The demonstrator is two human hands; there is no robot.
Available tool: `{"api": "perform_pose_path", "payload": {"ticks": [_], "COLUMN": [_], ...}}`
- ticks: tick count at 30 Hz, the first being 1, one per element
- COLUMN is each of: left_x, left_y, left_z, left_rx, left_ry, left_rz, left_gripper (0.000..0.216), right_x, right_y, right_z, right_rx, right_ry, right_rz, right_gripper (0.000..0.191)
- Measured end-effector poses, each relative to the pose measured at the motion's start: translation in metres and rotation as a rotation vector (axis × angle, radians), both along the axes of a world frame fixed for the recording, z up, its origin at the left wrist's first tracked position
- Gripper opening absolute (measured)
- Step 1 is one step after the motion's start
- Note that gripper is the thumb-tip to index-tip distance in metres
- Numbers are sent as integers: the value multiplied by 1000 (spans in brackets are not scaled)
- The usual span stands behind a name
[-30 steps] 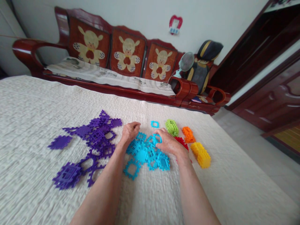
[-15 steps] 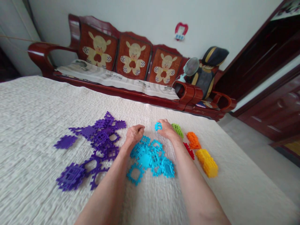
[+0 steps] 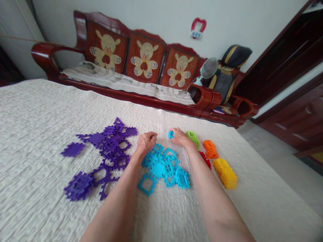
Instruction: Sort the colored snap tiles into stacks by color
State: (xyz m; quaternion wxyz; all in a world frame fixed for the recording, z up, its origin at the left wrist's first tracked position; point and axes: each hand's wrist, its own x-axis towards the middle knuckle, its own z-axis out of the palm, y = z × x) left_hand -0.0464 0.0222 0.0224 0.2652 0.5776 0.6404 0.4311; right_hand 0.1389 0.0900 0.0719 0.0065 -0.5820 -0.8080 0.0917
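Observation:
A small blue interlocking tile [image 3: 171,134] is held in my right hand [image 3: 178,137], whose fingers are closed on it just above the cloth. My left hand [image 3: 146,141] is closed beside the far end of the blue tile pile [image 3: 158,168]; whether anything sits in its fingers is hidden. The blue pile lies loosely spread between my forearms, some tiles with window cut-outs, others solid. Left of my left arm spreads a heap of purple tiles [image 3: 111,144], with a single solid purple tile [image 3: 72,149] apart from it.
Right of my right arm stand green tiles [image 3: 192,138], red tiles [image 3: 205,160], an orange stack [image 3: 210,149] and a yellow stack [image 3: 225,173]. A white textured cloth [image 3: 45,121] covers the table. Beyond it are a wooden sofa [image 3: 126,95] and a fan [image 3: 209,68].
The view has shifted slightly. The blue tile in my right hand has turned and shows a different side. My left hand stays closed in nearly the same place.

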Motion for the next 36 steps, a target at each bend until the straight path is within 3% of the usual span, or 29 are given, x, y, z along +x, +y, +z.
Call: {"api": "perform_pose_path", "payload": {"ticks": [5, 9, 13, 28, 36], "left_x": [0, 0, 0, -2, -1], "left_y": [1, 1, 0, 2, 4], "left_z": [-1, -1, -1, -3, -7], "left_rx": [6, 4, 14, -1, 15], "left_ry": [-9, -1, 13, -3, 20], "left_rz": [0, -12, -8, -2, 8], "left_gripper": [29, 30, 30, 30, 29], "right_x": [2, 8, 9, -4, 6], "right_y": [-34, -74, -92, -103, -69], "right_z": [11, 16, 12, 26, 23], "right_rx": [92, -42, -111, -155, 72], "right_ry": [76, 86, 99, -18, 100], "right_rz": [7, 67, 61, 26, -40], "right_gripper": [65, 51, 45, 44, 49]}}
